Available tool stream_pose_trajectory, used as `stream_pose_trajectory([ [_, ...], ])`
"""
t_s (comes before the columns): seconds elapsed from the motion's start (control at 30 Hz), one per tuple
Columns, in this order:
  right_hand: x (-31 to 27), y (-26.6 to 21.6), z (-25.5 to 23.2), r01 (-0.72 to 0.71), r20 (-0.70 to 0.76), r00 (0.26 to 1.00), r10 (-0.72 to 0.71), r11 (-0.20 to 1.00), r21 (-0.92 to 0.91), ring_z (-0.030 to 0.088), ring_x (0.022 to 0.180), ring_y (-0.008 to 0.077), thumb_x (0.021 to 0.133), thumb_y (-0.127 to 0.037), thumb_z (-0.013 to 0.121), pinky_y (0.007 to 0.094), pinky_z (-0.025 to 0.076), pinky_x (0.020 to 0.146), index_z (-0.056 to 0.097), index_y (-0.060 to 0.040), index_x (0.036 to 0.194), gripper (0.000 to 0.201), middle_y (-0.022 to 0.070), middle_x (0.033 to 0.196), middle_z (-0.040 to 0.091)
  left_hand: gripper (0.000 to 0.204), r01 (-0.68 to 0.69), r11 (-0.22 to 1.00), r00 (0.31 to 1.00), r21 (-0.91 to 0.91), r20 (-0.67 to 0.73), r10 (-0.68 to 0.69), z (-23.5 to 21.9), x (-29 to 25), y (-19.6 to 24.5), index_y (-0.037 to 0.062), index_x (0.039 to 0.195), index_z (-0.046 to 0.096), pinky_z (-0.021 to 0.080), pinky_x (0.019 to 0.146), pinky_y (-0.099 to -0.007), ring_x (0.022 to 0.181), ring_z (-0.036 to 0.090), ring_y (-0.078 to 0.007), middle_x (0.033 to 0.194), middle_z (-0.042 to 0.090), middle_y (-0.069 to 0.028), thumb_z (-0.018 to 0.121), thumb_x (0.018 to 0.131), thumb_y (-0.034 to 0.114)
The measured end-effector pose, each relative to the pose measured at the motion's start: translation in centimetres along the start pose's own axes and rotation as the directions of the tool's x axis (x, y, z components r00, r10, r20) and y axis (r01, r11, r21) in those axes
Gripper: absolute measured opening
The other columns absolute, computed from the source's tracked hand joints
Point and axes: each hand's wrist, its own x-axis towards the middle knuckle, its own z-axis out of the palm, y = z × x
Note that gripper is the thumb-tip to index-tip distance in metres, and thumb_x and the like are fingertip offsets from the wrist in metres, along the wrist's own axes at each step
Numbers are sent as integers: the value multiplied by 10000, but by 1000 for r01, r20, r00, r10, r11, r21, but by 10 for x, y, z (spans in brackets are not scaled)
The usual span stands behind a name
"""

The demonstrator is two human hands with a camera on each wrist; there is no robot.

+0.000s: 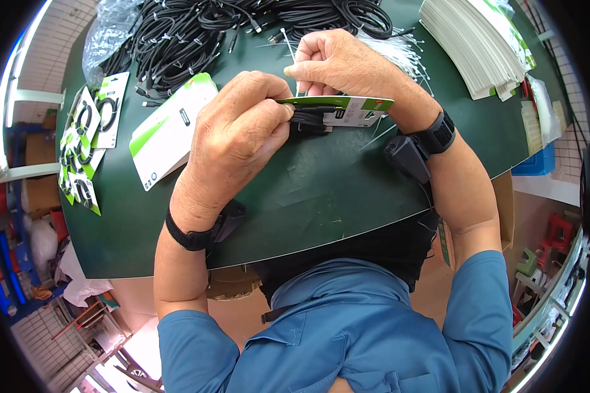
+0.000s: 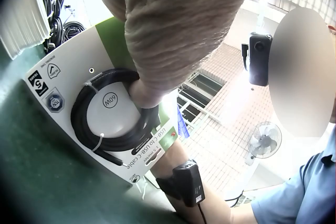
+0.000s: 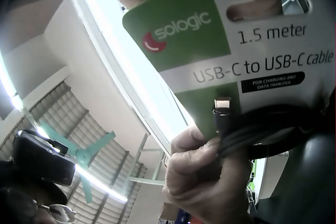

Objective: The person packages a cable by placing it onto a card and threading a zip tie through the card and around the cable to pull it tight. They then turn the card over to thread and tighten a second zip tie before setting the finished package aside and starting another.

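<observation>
The left hand (image 1: 242, 128) grips a green and white card (image 1: 367, 110) together with a coiled black cable (image 1: 308, 120), thumb pressed on the coil. In the left wrist view the coil (image 2: 79, 113) lies flat against the card (image 2: 63, 66), with white ties round it. The right wrist view shows the card's printed front (image 3: 273, 50), a metal plug (image 3: 222, 106) and the left hand's curled fingers (image 3: 184, 171). Behind the card, the right hand (image 1: 334, 65) pinches a thin white tie (image 1: 290, 46) between thumb and fingers.
Black cables (image 1: 177, 46) lie heaped at the back, beside loose white ties (image 1: 400, 56). A stack of cards (image 1: 472, 46) stands at the back right. Left of the hands are blank cards (image 1: 170, 134) and several cards with coiled cables (image 1: 82, 150) on the green table (image 1: 295, 203).
</observation>
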Motion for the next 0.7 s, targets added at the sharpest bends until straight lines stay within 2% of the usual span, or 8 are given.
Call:
stream_pose_trajectory([
  [0.13,2,2,2,10,8,1000,-10,999,35,746,774,129,984,-235,765,250,607,698,697,25,961,269,115,863,774,260,0,1000,1000,6,-1,0,0,0,0,0,857,657,589,668,-296,809,699,-204,956,711,-92,788,693,-152],
  [0.23,4,5,3,50,32,998,-51,998,34,676,705,55,1021,-249,752,206,543,616,676,-57,930,225,0,789,705,261,3,1000,1000,5,-3,-3,1,0,0,0,858,657,592,677,-298,814,702,-206,957,711,-92,791,691,-150],
  [0.27,5,5,3,50,32,998,-52,998,34,676,705,55,1021,-249,752,206,543,616,676,-57,930,225,0,789,705,253,4,1000,1000,0,-10,-4,1,0,1,2,845,633,585,679,-319,818,696,-225,959,698,-92,794,699,-128],
  [0.33,6,4,3,95,56,994,-95,995,-1,720,742,95,1001,-238,761,230,584,665,696,-18,943,237,62,820,750,255,7,1000,1000,-10,-22,-8,2,1,2,6,818,586,571,684,-363,826,682,-264,962,673,-90,800,715,-85],
  [0.4,5,4,3,118,69,991,-117,993,-18,742,761,115,990,-233,766,243,604,690,706,2,949,246,94,836,773,255,7,1000,1000,-8,-23,-7,2,1,2,7,817,586,572,685,-363,828,683,-264,963,673,-90,802,715,-84],
  [0.5,4,1,2,99,62,993,-103,993,59,676,701,53,1036,-218,735,205,545,616,676,-50,947,198,-4,787,700,257,5,1000,1000,-5,-26,-5,2,1,2,8,816,586,574,686,-362,831,686,-264,964,674,-90,805,715,-80],
  [0.7,5,4,2,113,35,993,-115,992,52,693,705,53,1040,-196,727,198,561,612,674,-40,948,189,-7,787,698,256,9,1000,1000,-3,-20,-9,2,0,1,8,811,584,570,679,-364,825,684,-263,963,674,-90,806,716,-79],
])
